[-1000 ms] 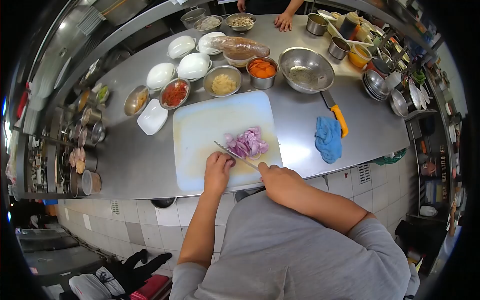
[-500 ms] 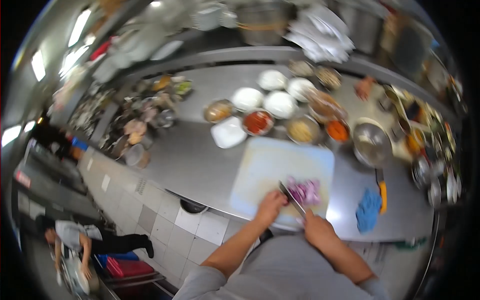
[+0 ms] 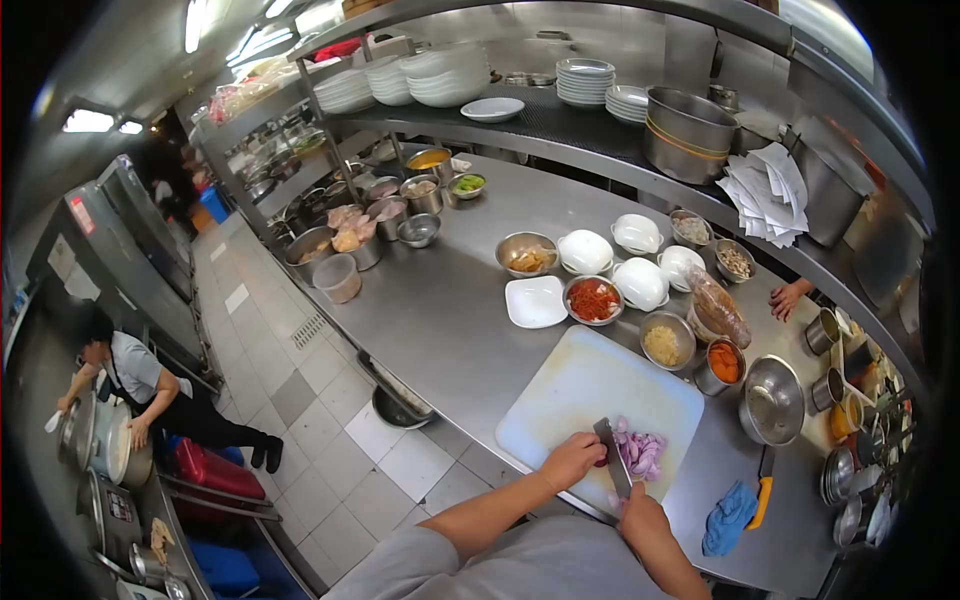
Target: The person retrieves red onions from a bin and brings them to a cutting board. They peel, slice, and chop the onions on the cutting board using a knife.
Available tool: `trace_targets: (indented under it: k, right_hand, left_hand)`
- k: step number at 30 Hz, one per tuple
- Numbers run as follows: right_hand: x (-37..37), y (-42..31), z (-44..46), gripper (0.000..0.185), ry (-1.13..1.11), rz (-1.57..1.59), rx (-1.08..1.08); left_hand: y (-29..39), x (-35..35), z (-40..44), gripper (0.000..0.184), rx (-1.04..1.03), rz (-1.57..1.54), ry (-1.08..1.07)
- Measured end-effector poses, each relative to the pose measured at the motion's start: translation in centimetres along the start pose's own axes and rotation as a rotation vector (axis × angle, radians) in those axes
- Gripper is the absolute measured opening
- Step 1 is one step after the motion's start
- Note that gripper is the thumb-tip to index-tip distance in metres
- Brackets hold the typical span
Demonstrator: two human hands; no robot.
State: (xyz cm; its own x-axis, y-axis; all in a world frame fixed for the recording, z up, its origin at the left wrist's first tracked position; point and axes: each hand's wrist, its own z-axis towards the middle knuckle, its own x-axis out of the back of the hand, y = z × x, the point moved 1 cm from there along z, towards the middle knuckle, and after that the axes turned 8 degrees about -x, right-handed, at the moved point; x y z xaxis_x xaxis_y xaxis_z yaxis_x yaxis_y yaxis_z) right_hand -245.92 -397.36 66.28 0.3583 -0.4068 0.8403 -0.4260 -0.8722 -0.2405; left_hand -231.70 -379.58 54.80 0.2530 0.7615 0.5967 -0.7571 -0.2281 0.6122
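A white cutting board (image 3: 585, 375) lies at the front edge of the steel table. My right hand (image 3: 645, 520) is closed around the handle of a broad-bladed kitchen knife (image 3: 613, 458). To the blade's left, my left hand (image 3: 570, 460) has its fingers curled down on a piece of red onion, only a bit of which shows beside the fingertips. Cut purple onion pieces (image 3: 642, 452) are heaped on the board just right of the blade.
Behind the board stand bowls of red strips (image 3: 593, 300), minced yellow food (image 3: 662, 343) and orange pieces (image 3: 724, 362). A steel bowl (image 3: 771, 400), blue cloth (image 3: 731, 518) and yellow-handled knife (image 3: 763, 500) lie right. Another person's hand (image 3: 790, 298) rests at the far edge; a person (image 3: 140, 385) works left.
My view has tilted up and turned, bringing the plate shelf into sight and shifting the table's contents right and down. Both hands stay at the onion on the board.
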Motion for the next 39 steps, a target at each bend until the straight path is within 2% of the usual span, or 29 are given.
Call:
trace_targets:
  k: [3,6,9,13,21,25,28,30,31,33,34,36,37,39]
  right_hand:
    - [3.1,-1.6,-2.0,0.030,0.086,-0.034,0.060]
    - [3.3,-1.6,-2.9,0.030,0.074,0.030,0.030]
    - [-0.4,0.2,0.4,0.031,0.012,0.023,0.010]
    - [3.4,-1.2,-2.6,0.031,0.045,0.007,0.050]
    - [0.1,-0.9,0.1,0.031,0.020,0.032,0.048]
    - [-0.1,-0.8,0.6,0.033,0.012,0.025,0.038]
    - [0.0,0.2,1.0,0.033,0.045,0.053,0.053]
    - [-0.4,0.7,1.2,0.033,0.055,0.077,0.060]
    - [-0.5,0.9,1.4,0.032,0.068,0.099,0.064]
    - [-0.6,0.9,1.4,0.032,0.077,0.077,0.075]
    - [-0.7,0.9,1.2,0.032,0.084,0.060,0.083]
    - [-0.7,0.8,0.9,0.033,0.101,0.074,0.090]
    - [-0.8,0.6,0.7,0.034,0.117,0.087,0.100]
    - [-0.5,0.5,-0.1,0.033,0.097,0.082,0.119]
  left_hand:
    - [0.8,1.0,0.5,0.010,-0.036,-0.014,0.008]
    - [0.5,0.8,0.4,0.011,-0.022,-0.066,0.000]
    - [0.0,0.2,-0.1,0.013,-0.067,-0.024,0.086]
    - [0.8,1.3,0.0,0.012,-0.073,-0.022,0.109]
    - [0.3,0.6,-0.1,0.015,-0.067,0.010,0.024]
    - [2.6,2.2,0.3,0.020,-0.113,0.022,0.021]
    - [2.9,3.5,0.9,0.027,-0.126,0.106,-0.101]
    - [3.6,4.5,2.4,0.036,0.038,0.305,-0.484]
    - [3.4,3.9,2.2,0.036,0.041,0.305,-0.479]
    - [2.0,2.7,1.9,0.034,0.409,0.311,-0.313]
    - [2.6,2.8,2.0,0.034,0.409,0.309,-0.312]
    - [4.1,3.7,1.9,0.028,0.570,0.152,-0.098]
    - [4.3,3.1,1.4,0.028,0.577,0.154,-0.101]
    - [4.8,1.4,0.6,0.023,0.445,-0.068,0.143]
